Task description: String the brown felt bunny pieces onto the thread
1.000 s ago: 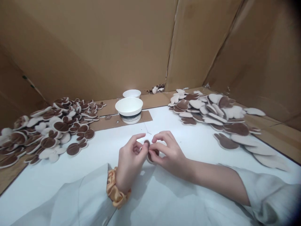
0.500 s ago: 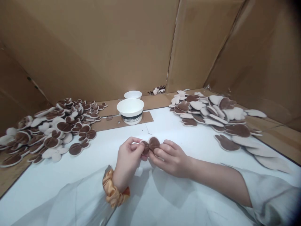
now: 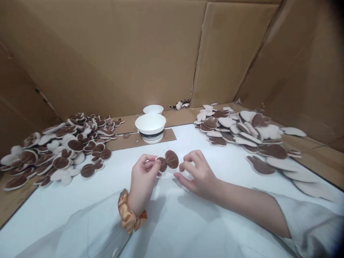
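Observation:
A brown plush bunny-shaped piece [image 3: 172, 159] with a pale edge is drawn in narrow at its middle. My left hand [image 3: 143, 175], with an orange scrunchie [image 3: 130, 213] at the wrist, pinches its smaller end between thumb and fingers above the white table. Just right of the wide end, my right hand [image 3: 198, 175] is off the piece, its thumb and curled fingers apart. I see nothing held in it. Similar cinched pieces lie heaped in the left pile [image 3: 61, 163]. Flat, uncinched pieces make up the right pile [image 3: 239, 129].
Two white paper bowls stand beyond my hands: the near bowl [image 3: 151, 123] with a black band, and the far bowl [image 3: 153, 109] partly behind it. A cardboard wall [image 3: 107, 53] closes off the back and sides. Scraps [image 3: 182, 104] lie by a gap at its base.
My right hand has let go of the plush piece and drawn a little to the right, fingers parting. My left hand still grips the piece, slightly raised.

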`<state>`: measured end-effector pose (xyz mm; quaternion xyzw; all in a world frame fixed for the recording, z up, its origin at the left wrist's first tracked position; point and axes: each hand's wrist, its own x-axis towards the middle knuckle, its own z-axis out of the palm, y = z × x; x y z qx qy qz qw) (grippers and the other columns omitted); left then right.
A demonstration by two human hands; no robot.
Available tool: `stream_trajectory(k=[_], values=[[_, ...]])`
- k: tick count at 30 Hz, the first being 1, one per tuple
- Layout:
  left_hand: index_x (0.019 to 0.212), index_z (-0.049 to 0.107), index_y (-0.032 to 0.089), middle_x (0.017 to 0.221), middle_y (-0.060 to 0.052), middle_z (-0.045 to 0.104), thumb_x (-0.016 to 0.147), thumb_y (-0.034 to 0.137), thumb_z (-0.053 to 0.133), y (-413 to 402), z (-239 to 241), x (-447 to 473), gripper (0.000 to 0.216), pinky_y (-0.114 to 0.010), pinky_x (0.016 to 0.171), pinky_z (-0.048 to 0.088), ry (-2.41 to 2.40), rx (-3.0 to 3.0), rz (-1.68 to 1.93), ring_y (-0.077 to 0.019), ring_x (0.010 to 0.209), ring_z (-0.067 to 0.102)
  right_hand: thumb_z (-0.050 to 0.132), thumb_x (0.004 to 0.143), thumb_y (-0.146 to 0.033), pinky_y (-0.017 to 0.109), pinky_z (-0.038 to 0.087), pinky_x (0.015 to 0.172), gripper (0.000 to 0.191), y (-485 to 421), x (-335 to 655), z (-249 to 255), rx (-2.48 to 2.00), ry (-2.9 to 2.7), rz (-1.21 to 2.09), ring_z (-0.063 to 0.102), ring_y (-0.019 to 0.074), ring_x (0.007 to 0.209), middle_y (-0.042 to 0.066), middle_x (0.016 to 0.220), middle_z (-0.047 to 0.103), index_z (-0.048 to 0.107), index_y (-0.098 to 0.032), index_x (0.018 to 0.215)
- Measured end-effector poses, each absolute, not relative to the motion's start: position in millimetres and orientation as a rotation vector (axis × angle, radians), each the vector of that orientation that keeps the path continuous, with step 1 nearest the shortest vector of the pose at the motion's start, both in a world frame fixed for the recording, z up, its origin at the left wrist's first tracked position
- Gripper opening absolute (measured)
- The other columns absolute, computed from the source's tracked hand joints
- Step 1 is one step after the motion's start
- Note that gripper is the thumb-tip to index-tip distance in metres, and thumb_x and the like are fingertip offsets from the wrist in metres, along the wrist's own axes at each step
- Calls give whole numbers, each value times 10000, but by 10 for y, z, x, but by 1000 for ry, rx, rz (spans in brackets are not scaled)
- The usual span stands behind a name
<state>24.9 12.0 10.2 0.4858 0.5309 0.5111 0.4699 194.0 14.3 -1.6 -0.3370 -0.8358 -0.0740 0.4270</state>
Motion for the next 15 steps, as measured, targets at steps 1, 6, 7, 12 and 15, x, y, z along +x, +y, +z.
stream_trajectory(k=[1,6,7,12,15], values=[[781,503,154,620,-4,631,720,335,593,122,101,249,211,-207,537,441,1300,1198,1251,-104,566,541,559,768,-239,310,416,672,122,143,1937,3,-898,-2043,21,460,166,771,54,811,493,476,-182,838],[851,516,148,612,-6,616,718,334,586,109,125,268,239,-210,535,451,1261,1244,1193,-115,572,549,477,813,-199,262,466,651,404,162,1910,63,-968,-1935,953,530,108,720,47,965,523,326,-226,1187],[894,514,151,622,-6,617,724,335,577,105,130,270,259,-214,540,455,1250,1257,1180,-119,580,553,470,814,-185,261,467,678,382,169,1904,63,-947,-1914,1033,542,112,754,37,940,534,344,-225,1173],[1039,491,178,720,-9,616,735,307,561,91,127,262,337,-239,648,462,1211,1380,1124,-130,680,573,505,781,-158,267,451,736,366,182,1894,48,-921,-1818,1081,547,117,804,21,912,540,390,-217,1124],[1006,517,170,738,-11,606,725,275,568,94,127,263,304,-232,670,455,1205,1394,1127,-125,691,573,536,757,-165,258,450,663,448,168,1903,45,-916,-1832,1130,539,119,763,33,937,527,360,-226,1165]])
